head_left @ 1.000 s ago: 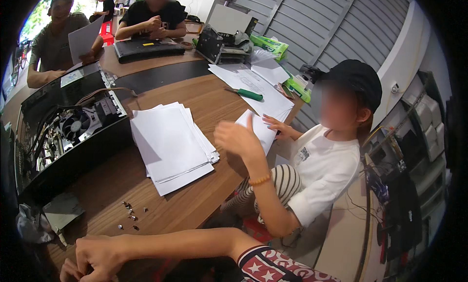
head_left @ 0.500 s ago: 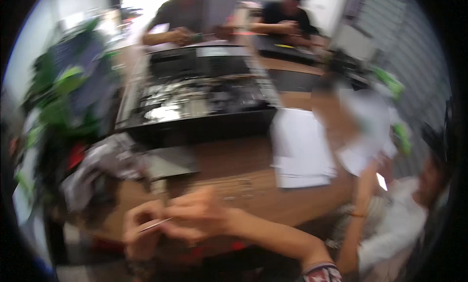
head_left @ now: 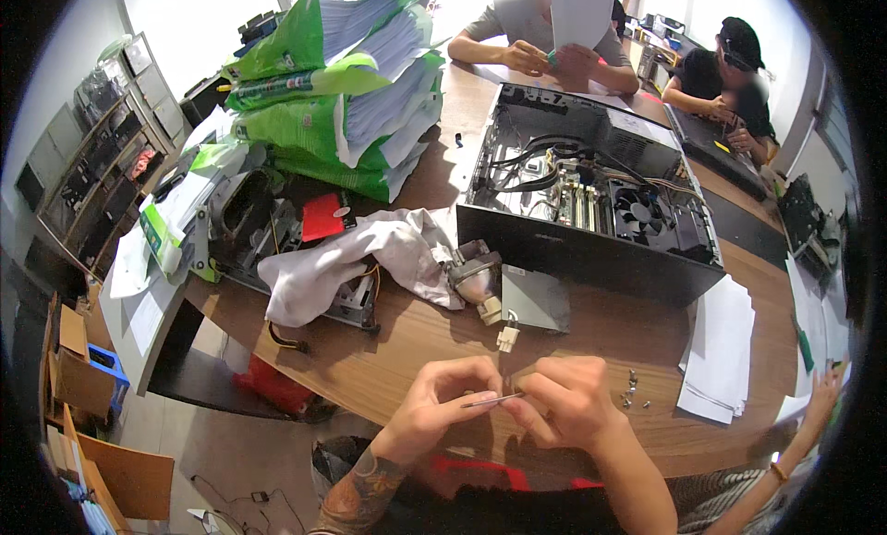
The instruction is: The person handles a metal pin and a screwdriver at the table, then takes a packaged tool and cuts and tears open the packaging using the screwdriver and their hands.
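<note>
Over the near edge of the wooden table, my left hand (head_left: 439, 410) and my right hand (head_left: 571, 396) meet, fingers closed. Between their fingertips they pinch a thin, flat metallic piece (head_left: 490, 401), seen almost edge-on; its exact kind does not show. Just beyond the hands, a white plug connector (head_left: 507, 338) lies on the tabletop beside a flat grey metal plate (head_left: 535, 299). Several small screws (head_left: 630, 398) are scattered to the right of my right hand. Farther off sits an open desktop computer case (head_left: 591, 235), its fan, cables and boards exposed.
A stack of white papers (head_left: 719, 350) lies at the right. Left are a crumpled grey cloth (head_left: 360, 258), a red card (head_left: 321, 217) and green-and-white paper packs (head_left: 342, 101). Two people sit across the table; another person's arm (head_left: 799, 443) reaches in at the right. Cardboard boxes (head_left: 125, 475) stand lower left.
The view has swung left and sharpened, so the computer case, papers and hands now appear farther right. My hands still pinch the thin metallic piece.
</note>
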Tool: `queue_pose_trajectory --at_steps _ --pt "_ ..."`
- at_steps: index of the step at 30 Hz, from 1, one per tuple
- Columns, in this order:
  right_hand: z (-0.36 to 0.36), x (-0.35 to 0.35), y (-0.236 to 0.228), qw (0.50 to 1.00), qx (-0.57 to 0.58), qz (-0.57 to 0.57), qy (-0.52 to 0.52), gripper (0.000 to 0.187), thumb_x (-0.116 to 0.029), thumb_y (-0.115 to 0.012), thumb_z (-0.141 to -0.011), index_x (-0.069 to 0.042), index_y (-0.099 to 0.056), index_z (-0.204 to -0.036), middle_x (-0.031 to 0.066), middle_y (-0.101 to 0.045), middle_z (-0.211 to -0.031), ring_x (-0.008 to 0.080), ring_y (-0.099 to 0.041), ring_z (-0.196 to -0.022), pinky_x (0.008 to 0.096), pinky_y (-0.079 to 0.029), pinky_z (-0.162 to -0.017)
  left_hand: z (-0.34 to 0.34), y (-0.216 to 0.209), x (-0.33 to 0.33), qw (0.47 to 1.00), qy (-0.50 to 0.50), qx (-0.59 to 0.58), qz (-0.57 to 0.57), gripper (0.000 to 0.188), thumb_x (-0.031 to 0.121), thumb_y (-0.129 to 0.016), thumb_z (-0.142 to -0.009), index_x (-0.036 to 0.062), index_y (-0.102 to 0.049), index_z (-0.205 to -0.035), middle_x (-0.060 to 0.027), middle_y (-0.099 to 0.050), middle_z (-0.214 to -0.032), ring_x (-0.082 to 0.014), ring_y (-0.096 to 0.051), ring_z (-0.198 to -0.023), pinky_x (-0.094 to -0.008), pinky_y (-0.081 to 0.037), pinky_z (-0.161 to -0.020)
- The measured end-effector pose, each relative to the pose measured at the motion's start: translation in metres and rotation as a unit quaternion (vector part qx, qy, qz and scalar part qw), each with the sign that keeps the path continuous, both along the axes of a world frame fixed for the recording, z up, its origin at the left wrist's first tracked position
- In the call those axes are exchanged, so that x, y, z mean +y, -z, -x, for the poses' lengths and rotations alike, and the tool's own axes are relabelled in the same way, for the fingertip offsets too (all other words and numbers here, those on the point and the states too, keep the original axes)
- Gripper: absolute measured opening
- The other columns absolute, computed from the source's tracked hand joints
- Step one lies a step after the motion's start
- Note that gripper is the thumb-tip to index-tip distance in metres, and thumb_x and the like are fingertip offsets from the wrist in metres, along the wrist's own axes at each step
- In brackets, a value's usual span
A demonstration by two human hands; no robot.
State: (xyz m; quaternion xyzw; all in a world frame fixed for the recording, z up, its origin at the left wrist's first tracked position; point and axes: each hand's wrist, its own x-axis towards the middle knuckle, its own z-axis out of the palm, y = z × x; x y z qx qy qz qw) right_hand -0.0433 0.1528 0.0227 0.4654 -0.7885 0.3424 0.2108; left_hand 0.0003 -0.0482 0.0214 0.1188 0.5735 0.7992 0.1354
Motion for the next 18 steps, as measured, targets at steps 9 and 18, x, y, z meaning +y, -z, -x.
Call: queue_pose_trajectory --at_steps 9,18 --pt "0.0005 -0.0016 -0.0003 0.998 -0.065 -0.014 -0.013 0.017 -0.018 -0.074 -0.076 -0.008 -0.061 -0.076 0.0052 -0.049 -0.061 0.0228 -0.053 -0.049 0.0343 -0.040 -0.045 0.0034 0.0015 0.0050 0.999 -0.032 -0.002 -0.010 0.015 0.013 -0.064 -0.085 0.0000 -0.057 -0.082 -0.0026 -0.053 -0.084 -0.0114 -0.049 -0.084 -0.0255 -0.038 -0.077" --pt "0.0025 0.0012 -0.0028 0.999 -0.040 -0.023 -0.018 0.016 -0.018 -0.075 -0.075 -0.008 -0.062 -0.077 0.0050 -0.051 -0.061 0.0220 -0.054 -0.049 0.0341 -0.040 -0.045 0.0025 0.0030 0.0047 1.000 -0.017 -0.014 0.002 0.015 0.014 -0.063 -0.087 -0.0004 -0.059 -0.084 -0.0022 -0.053 -0.086 -0.0108 -0.049 -0.084 -0.0248 -0.038 -0.075"
